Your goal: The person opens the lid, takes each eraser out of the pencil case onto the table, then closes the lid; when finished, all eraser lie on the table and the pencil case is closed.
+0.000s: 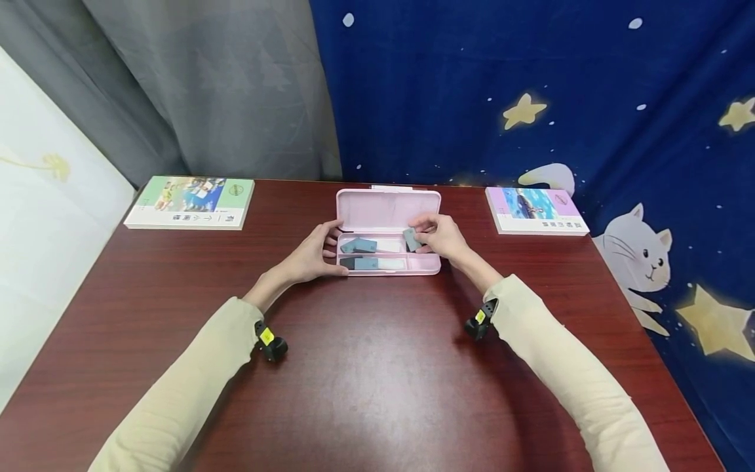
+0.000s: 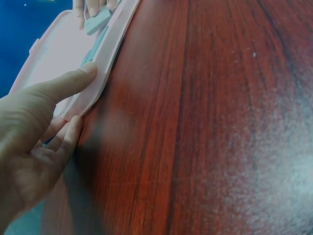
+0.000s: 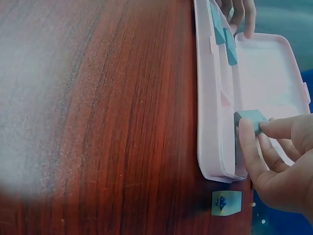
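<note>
An open pink pencil case (image 1: 423,263) lies at the back of the table, its lid (image 1: 386,210) leaning back. My left hand (image 1: 311,254) holds the left end, thumb on the front rim and fingers at the rear side. Between thumb and fingers, my right hand (image 1: 442,237) pinches a small blue-grey eraser (image 3: 252,118) at the right part of the rear compartment. More blue-grey blocks of the same look lie toward the left: one pair (image 1: 360,246) in the rear compartment, another block (image 1: 366,263) in the front one. The right fingers partly cover the pinched eraser.
A green-and-white book (image 1: 189,203) lies at the back left, a purple-and-white book (image 1: 537,211) at the back right. In the right wrist view, a small pale block (image 3: 226,202) with a blue picture appears beyond the case's right end. Curtains hang behind the table.
</note>
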A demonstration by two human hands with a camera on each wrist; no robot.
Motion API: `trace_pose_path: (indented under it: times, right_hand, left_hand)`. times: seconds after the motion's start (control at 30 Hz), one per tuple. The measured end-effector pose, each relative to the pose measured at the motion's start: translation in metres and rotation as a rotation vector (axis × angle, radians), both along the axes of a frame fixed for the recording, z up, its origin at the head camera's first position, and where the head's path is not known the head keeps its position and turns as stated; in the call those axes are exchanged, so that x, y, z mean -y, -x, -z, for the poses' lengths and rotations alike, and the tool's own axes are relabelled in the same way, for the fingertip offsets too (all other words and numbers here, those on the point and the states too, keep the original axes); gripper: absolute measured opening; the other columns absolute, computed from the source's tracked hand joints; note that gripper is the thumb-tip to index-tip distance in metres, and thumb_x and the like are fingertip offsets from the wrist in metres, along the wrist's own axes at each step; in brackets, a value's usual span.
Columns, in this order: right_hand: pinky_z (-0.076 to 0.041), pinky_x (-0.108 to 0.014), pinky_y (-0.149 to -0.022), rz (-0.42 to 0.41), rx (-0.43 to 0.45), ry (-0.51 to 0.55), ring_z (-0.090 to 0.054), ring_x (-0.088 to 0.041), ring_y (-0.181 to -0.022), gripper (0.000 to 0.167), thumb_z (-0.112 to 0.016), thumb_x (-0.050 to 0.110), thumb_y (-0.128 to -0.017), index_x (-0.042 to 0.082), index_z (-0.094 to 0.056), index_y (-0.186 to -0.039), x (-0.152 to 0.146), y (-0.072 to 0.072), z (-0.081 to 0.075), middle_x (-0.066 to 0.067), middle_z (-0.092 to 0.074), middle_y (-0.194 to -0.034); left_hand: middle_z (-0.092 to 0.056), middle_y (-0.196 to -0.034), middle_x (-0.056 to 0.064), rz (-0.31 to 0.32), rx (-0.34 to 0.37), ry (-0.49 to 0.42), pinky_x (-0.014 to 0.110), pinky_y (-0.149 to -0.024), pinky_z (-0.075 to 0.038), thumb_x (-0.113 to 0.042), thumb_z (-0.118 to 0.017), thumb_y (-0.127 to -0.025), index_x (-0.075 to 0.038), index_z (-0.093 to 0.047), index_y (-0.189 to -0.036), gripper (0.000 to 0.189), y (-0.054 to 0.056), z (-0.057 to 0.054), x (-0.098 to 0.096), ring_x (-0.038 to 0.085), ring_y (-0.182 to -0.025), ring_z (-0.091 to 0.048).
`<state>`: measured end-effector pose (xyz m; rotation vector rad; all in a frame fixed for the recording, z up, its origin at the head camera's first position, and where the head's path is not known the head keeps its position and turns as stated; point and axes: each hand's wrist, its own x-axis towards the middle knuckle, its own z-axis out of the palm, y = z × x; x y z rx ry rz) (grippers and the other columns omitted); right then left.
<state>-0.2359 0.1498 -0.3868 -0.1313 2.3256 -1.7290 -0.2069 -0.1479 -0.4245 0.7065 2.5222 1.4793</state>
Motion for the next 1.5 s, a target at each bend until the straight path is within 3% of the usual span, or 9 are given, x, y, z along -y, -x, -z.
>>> trace_pose_path:
  times: [0.37,1.0,1.1,1.33,1.5]
  right_hand:
    - [-0.057,-0.043,-0.075,0.015,0.060,0.060,-0.057,-0.019,-0.080,0.031,-0.056,-0.013,-0.089,-0.011,-0.058,-0.120,-0.013,-0.004,-0.008,-0.017,-0.051,-0.099]
    - [-0.058,-0.033,-0.070,0.092,0.081,0.030,-0.058,-0.014,-0.070,0.032,-0.055,-0.005,-0.094,-0.012,-0.054,-0.125,-0.052,-0.003,-0.005,-0.019,-0.055,-0.104]
    - [-0.058,-0.032,-0.070,0.095,0.104,0.041,-0.057,-0.013,-0.070,0.034,-0.055,-0.004,-0.094,-0.013,-0.052,-0.127,-0.057,-0.004,-0.002,-0.018,-0.055,-0.103]
    - [-0.058,-0.029,-0.068,0.118,0.109,0.065,-0.058,-0.012,-0.066,0.035,-0.053,-0.005,-0.095,-0.013,-0.050,-0.128,-0.071,-0.005,0.001,-0.011,-0.054,-0.096]
    - [-0.058,-0.028,-0.068,0.135,0.137,0.033,-0.060,-0.010,-0.066,0.034,-0.052,-0.003,-0.096,-0.010,-0.051,-0.129,-0.085,-0.003,0.005,-0.010,-0.054,-0.096]
  left_hand:
    - [-0.039,-0.130,0.019,0.001,0.007,0.008,0.040,-0.092,-0.050,-0.006,-0.088,-0.068,-0.002,-0.024,-0.149,0.103,0.000,-0.001,0.000,0.029,-0.112,-0.045]
    - [-0.038,-0.131,0.022,0.006,0.017,-0.003,0.043,-0.093,-0.049,-0.006,-0.088,-0.068,-0.002,-0.024,-0.149,0.104,0.001,-0.002,0.001,0.032,-0.113,-0.045]
    - [-0.037,-0.132,0.025,0.006,0.018,-0.014,0.047,-0.094,-0.048,-0.003,-0.087,-0.068,0.001,-0.023,-0.149,0.104,-0.002,-0.006,0.000,0.036,-0.114,-0.044]
    - [-0.035,-0.131,0.035,0.033,0.031,-0.036,0.054,-0.094,-0.045,0.005,-0.083,-0.070,0.011,-0.021,-0.146,0.098,-0.018,-0.035,-0.007,0.047,-0.114,-0.041]
    - [-0.035,-0.131,0.034,0.031,0.032,-0.023,0.053,-0.094,-0.046,0.006,-0.082,-0.070,0.012,-0.021,-0.145,0.097,-0.020,-0.038,-0.009,0.046,-0.114,-0.041]
